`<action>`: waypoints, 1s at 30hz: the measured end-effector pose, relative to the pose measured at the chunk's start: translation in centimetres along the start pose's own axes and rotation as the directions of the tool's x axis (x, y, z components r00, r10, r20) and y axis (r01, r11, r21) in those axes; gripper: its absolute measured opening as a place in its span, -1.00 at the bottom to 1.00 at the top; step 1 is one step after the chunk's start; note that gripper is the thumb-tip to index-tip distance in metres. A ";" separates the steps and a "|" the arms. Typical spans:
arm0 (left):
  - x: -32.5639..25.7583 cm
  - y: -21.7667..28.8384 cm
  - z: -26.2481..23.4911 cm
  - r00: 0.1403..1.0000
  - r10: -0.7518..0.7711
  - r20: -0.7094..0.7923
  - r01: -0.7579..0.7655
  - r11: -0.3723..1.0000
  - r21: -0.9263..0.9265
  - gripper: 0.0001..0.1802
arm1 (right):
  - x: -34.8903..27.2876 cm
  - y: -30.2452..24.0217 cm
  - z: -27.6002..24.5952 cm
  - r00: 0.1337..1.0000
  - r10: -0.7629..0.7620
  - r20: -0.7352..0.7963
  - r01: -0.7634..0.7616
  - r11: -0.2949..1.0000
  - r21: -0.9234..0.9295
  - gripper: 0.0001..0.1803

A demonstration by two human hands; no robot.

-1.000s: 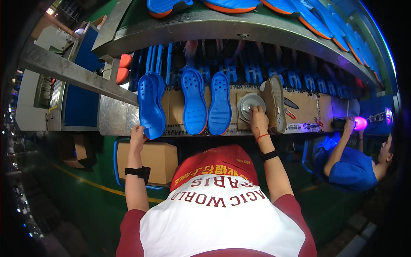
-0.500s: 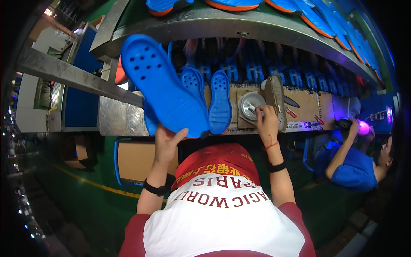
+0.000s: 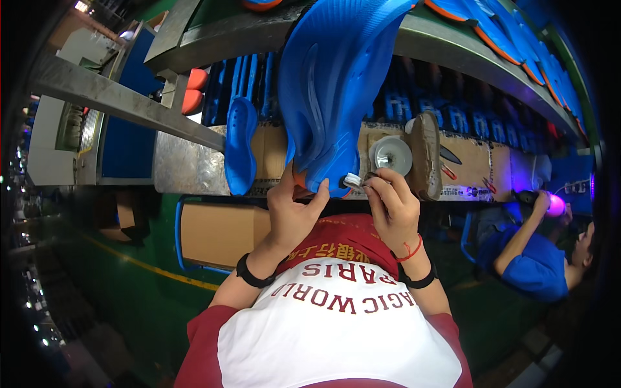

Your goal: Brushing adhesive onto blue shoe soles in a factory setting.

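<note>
This is a shoe factory workshop: blue, orange-edged shoe soles (image 3: 501, 32) line a steel-edged upper shelf (image 3: 226, 42), a cardboard-covered workbench (image 3: 467, 161) runs below, a co-worker (image 3: 527, 268) works farther along, and a yellow line (image 3: 162, 274) crosses the green floor (image 3: 162, 307).

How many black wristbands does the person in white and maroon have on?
2: the left wristband, below the left hand, and the right wristband, below the right hand. No others show.
</note>
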State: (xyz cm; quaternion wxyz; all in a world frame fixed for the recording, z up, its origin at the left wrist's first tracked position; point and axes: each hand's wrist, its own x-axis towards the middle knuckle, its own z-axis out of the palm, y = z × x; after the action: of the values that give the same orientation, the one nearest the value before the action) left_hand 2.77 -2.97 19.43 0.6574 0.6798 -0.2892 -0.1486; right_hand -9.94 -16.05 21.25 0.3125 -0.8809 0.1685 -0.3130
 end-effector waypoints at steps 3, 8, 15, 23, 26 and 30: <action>0.0 -0.1 -0.1 1.000 0.013 0.001 -0.013 1.000 0.004 -0.49 | 0.0 0.0 0.5 0.999 -0.042 -0.011 0.042 0.999 -0.016 -0.84; 0.0 -0.3 -0.4 1.000 0.029 -0.007 -0.029 0.999 0.035 -0.41 | 0.0 -0.2 0.5 0.999 0.050 0.014 -0.052 0.994 0.097 -0.86; 0.0 -0.2 -0.5 1.000 0.007 0.004 -0.007 0.999 0.038 -0.39 | 0.2 -0.2 0.9 0.998 0.053 -0.014 -0.052 0.994 0.094 -0.87; 0.0 -0.3 -0.6 0.999 0.022 0.024 -0.024 0.998 0.059 -0.34 | 0.4 -0.1 0.9 0.999 -0.014 -0.037 0.012 0.997 -0.074 -0.84; 0.0 -0.5 -0.6 0.999 0.021 0.035 -0.022 0.999 0.049 -0.32 | 0.3 -0.2 0.7 0.999 0.001 -0.033 -0.004 0.996 -0.084 -0.84; -0.1 -0.6 -0.6 0.999 -0.009 0.034 0.008 0.999 0.043 -0.32 | 0.1 0.0 0.6 0.999 -0.003 -0.033 0.000 0.995 -0.096 -0.85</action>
State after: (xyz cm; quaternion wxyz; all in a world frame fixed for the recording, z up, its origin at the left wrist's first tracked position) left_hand 3.14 -2.39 18.90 0.6371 0.6922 -0.3006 -0.1568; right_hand -9.44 -15.84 20.94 0.2670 -0.8896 0.1880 -0.3193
